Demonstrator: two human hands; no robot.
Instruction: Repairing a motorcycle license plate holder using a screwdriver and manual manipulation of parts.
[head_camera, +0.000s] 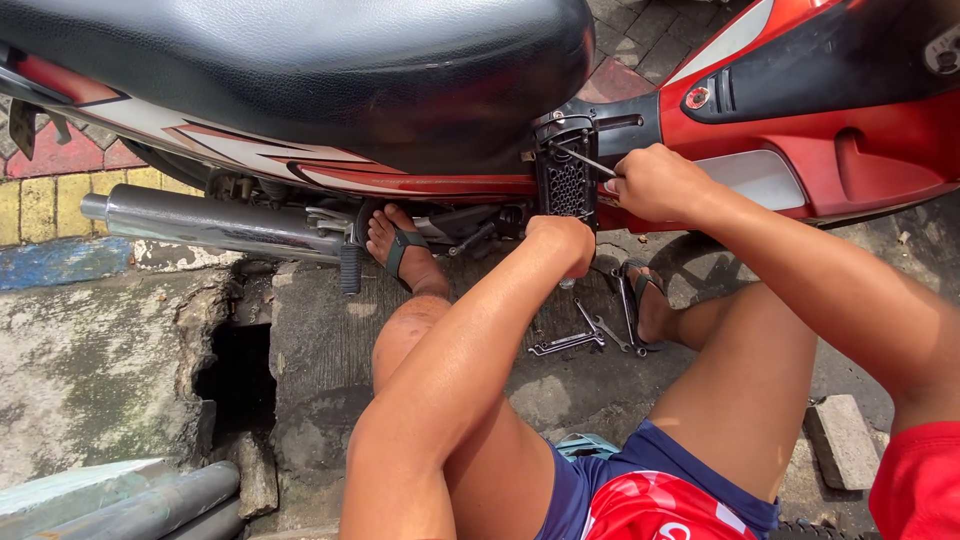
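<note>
**Both hands at the black side grille of the red motorcycle**

I am crouched beside the motorcycle (840, 130), close under its black seat (300, 70). My right hand (655, 183) is curled into a tight fist around the handle end of a thin tool (583, 160), whose slim metal shaft runs up and to the left to the top of the black honeycomb grille (567, 185), just beneath the seat's front edge. I cannot tell what kind of tip the tool has, since it meets the plastic there. My left hand (565, 243) is also closed, pressed against the lower edge of the same grille; something small and pale shows just under it, but I cannot tell whether I am gripping it.

The grille sits upright between the seat and the red side panel. On the concrete ground (320, 340) below my hands, between my two sandalled feet, lie several wrenches (585, 338) in a loose cluster, touching one another. My left foot (400, 250) rests near the chrome exhaust pipe (210, 222), which runs toward the left edge. A dark hole (238, 375) breaks the concrete left of my knee, and a brick (843, 440) lies near the lower right.
</note>
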